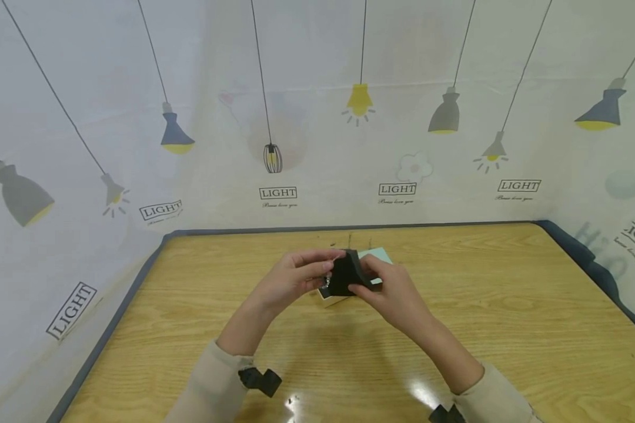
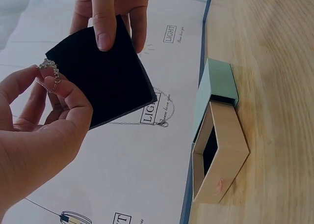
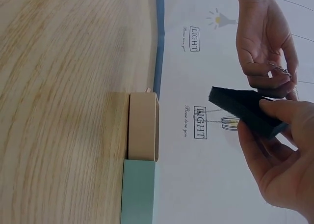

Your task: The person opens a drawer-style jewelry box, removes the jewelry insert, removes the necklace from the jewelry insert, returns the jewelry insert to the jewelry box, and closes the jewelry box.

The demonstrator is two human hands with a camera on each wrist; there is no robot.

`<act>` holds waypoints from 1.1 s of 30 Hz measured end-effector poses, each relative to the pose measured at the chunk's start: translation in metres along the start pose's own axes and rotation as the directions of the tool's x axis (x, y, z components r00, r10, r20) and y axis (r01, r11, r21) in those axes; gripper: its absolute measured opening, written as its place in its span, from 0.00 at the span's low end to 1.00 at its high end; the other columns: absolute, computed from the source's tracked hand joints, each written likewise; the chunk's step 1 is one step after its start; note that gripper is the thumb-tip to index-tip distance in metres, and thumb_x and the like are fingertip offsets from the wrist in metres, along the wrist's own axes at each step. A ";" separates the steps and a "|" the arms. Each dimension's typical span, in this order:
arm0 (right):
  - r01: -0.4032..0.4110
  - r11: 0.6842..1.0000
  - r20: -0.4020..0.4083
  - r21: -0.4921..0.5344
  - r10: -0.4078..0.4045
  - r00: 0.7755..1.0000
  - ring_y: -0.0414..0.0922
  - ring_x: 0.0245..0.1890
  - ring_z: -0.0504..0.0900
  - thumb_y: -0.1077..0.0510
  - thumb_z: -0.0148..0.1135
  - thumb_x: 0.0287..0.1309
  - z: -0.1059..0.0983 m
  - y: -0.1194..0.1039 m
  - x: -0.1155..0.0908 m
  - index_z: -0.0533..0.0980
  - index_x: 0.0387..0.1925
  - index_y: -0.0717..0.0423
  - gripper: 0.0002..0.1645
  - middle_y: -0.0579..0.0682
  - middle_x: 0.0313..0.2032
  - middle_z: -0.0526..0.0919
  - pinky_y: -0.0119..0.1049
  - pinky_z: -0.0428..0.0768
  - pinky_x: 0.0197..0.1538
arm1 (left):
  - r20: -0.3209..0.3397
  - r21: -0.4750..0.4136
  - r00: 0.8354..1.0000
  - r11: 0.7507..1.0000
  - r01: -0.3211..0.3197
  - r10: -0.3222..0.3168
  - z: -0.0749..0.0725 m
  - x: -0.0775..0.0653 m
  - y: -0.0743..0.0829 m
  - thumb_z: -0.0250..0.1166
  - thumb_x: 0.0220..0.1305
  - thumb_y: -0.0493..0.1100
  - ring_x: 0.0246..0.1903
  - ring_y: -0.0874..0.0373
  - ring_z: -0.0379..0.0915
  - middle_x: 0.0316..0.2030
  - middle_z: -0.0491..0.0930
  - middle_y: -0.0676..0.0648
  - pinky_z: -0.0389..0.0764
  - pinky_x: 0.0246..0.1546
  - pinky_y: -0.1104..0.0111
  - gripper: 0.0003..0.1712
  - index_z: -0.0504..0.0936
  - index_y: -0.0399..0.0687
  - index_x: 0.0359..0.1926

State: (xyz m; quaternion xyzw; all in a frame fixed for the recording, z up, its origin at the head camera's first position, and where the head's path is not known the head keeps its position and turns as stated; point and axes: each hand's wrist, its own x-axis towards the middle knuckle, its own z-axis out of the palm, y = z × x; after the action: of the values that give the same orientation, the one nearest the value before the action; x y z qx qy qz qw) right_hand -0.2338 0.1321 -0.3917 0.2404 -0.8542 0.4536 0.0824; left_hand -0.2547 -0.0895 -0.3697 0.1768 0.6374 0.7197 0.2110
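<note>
Between the thumb and fingers of my left hand (image 1: 291, 275) I pinch a fine silver necklace (image 2: 48, 64) with sparkling stones, held against one edge of a black jewelry pad. My right hand (image 1: 397, 288) grips that square black pad (image 2: 100, 81) at its opposite side, thumb on the face and fingers behind. In the left wrist view, the chain's thin loop hangs out past the pad's lower edge. Seen from the right wrist, the pad is tilted and shows its thick foam edge (image 3: 240, 113). Both hands are raised over the table.
Below and behind the hands on the wooden table (image 1: 190, 329) lies a jewelry box. Its beige drawer (image 2: 233, 135) is pulled out of the mint green sleeve (image 2: 221, 79), with a pink ribbon tab (image 2: 220, 185). A lamp-print cloth (image 1: 317, 129) walls the table's back and sides.
</note>
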 end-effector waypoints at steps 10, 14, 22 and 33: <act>0.002 1.000 0.004 0.014 -0.002 1.000 0.49 0.43 0.86 0.65 0.70 0.57 0.002 0.004 -0.001 0.77 0.45 0.59 0.15 0.54 0.39 0.87 0.30 0.87 0.39 | -0.004 -0.009 1.000 1.000 -0.012 0.012 0.002 0.000 0.004 0.52 0.74 0.35 0.49 0.67 0.75 0.72 0.64 0.38 0.78 0.46 0.77 0.23 0.69 0.28 0.66; -0.006 1.000 0.006 0.022 0.006 1.000 0.50 0.43 0.86 0.66 0.70 0.57 0.001 0.004 -0.002 0.77 0.45 0.60 0.14 0.54 0.39 0.86 0.30 0.87 0.39 | -0.011 -0.024 1.000 1.000 -0.011 0.011 0.003 0.000 0.005 0.52 0.74 0.35 0.48 0.68 0.76 0.67 0.71 0.41 0.80 0.48 0.78 0.24 0.67 0.28 0.67; -0.028 0.999 0.034 0.031 0.026 0.999 0.51 0.44 0.87 0.66 0.69 0.58 0.001 0.004 -0.003 0.77 0.45 0.60 0.13 0.56 0.41 0.86 0.30 0.87 0.40 | -0.016 -0.051 1.000 0.999 -0.013 0.012 0.003 -0.001 0.006 0.52 0.75 0.34 0.44 0.68 0.77 0.54 0.78 0.53 0.80 0.47 0.78 0.25 0.66 0.28 0.68; -0.044 0.999 0.048 0.032 0.042 0.998 0.50 0.43 0.87 0.65 0.69 0.58 0.002 0.004 -0.005 0.77 0.44 0.60 0.13 0.55 0.40 0.85 0.30 0.87 0.40 | -0.029 -0.095 0.999 0.995 -0.026 0.023 0.000 -0.001 0.008 0.50 0.76 0.35 0.42 0.66 0.77 0.41 0.79 0.54 0.82 0.48 0.76 0.25 0.66 0.32 0.69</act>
State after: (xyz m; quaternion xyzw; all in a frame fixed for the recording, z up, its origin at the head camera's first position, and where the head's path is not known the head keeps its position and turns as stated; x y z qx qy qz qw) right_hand -0.2313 0.1346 -0.3976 0.2340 -0.8533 0.4635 0.0484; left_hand -0.2547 -0.0908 -0.3618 0.1644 0.6029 0.7542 0.2017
